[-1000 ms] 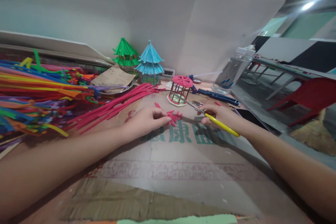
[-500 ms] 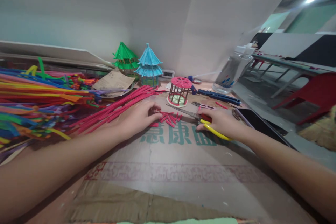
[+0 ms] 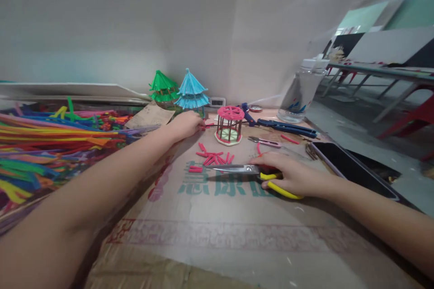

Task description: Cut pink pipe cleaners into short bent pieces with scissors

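In my right hand [image 3: 283, 171] is a pair of scissors [image 3: 237, 169] with yellow handles, its blades nearly together and pointing left. Just beyond the blade tips lie short cut pieces of pink pipe cleaner [image 3: 215, 158]. My left hand [image 3: 187, 125] reaches to the back of the table, its fingers closed on pink pipe cleaners [image 3: 209, 124] whose ends peek out to the right; my forearm hides the rest. A small round pavilion frame [image 3: 230, 124] with a pink top and brown posts stands upright between my hands.
Colourful pipe cleaners [image 3: 61, 140] pile up at left. Behind stand a green [image 3: 163, 86] and a blue pagoda model [image 3: 190, 90]. At right are a clear bottle [image 3: 298, 92], a blue tool [image 3: 288, 127], tweezers-like pliers [image 3: 264, 142] and a phone [image 3: 352, 169].
My left hand has moved back and away from the cut pieces to the pink pipe cleaner ends. The scissors' blades have closed and swung level beside the pieces. The view has shifted slightly.
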The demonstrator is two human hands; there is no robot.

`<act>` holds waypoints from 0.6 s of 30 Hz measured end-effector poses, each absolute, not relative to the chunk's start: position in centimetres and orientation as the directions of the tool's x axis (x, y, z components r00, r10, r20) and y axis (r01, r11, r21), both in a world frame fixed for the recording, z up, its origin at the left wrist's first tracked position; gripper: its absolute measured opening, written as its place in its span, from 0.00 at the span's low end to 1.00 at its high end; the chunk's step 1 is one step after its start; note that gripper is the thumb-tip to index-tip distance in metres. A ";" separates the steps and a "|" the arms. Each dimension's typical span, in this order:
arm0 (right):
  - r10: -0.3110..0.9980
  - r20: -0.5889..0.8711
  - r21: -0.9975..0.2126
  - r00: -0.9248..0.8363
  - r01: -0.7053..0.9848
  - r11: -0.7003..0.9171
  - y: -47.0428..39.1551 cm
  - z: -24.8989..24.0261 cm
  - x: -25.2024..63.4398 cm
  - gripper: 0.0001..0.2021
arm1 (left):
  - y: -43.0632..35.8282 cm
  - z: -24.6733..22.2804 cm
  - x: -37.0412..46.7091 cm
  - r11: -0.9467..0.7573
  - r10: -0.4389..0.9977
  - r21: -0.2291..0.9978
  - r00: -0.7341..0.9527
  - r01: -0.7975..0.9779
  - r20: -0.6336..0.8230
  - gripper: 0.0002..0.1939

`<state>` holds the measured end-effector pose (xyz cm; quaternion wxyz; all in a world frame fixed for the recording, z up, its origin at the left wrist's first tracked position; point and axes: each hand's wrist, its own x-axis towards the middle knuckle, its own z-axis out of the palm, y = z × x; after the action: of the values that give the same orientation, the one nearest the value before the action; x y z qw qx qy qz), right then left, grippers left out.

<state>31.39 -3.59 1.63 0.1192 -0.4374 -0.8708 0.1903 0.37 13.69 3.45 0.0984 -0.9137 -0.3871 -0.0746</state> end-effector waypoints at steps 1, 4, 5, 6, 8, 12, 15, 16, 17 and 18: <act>0.808 0.039 -0.438 -0.588 0.716 0.543 -3.6 1.7 31.4 0.24 | 14.1 3.0 0.8 -0.674 0.700 -0.122 0.683 0.728 0.208 0.15; 0.817 0.039 -0.430 -0.575 0.729 0.533 -3.5 1.7 31.3 0.25 | 14.4 2.0 1.5 -0.641 0.728 -0.112 0.647 0.760 0.227 0.14; 0.816 0.040 -0.427 -0.577 0.728 0.536 -3.5 1.7 31.4 0.25 | 14.3 1.8 1.5 -0.626 0.738 -0.107 0.631 0.772 0.240 0.15; 0.812 0.043 -0.427 -0.582 0.724 0.541 -3.4 1.6 31.4 0.25 | 14.2 1.7 1.5 -0.611 0.747 -0.100 0.614 0.785 0.256 0.15; 0.800 0.055 -0.433 -0.597 0.708 0.558 -3.3 1.4 31.5 0.24 | 14.0 1.5 1.5 -0.591 0.757 -0.083 0.588 0.802 0.285 0.17; 0.797 0.093 -0.430 -0.597 0.698 0.573 -3.1 1.0 31.6 0.24 | 13.9 1.3 1.6 -0.604 0.744 -0.047 0.584 0.796 0.326 0.18; 0.800 0.094 -0.423 -0.593 0.704 0.571 -3.1 1.0 31.5 0.25 | 14.3 0.9 1.8 -0.636 0.726 -0.026 0.609 0.772 0.320 0.18; 0.802 0.094 -0.421 -0.591 0.706 0.569 -3.1 1.0 31.5 0.25 | 14.5 0.7 1.9 -0.646 0.720 -0.019 0.618 0.763 0.316 0.18; 0.803 0.093 -0.419 -0.589 0.708 0.568 -3.1 1.1 31.5 0.25 | 14.6 0.5 2.0 -0.656 0.715 -0.012 0.626 0.755 0.312 0.17; 0.803 0.095 -0.419 -0.588 0.708 0.568 -3.2 1.1 31.4 0.25 | 14.6 0.3 2.0 -0.665 0.709 -0.006 0.633 0.747 0.311 0.17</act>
<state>31.43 -3.15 1.14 0.1386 -0.4321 -0.8745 0.1711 2.00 14.65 0.27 0.0672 -0.9012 -0.4037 -0.1424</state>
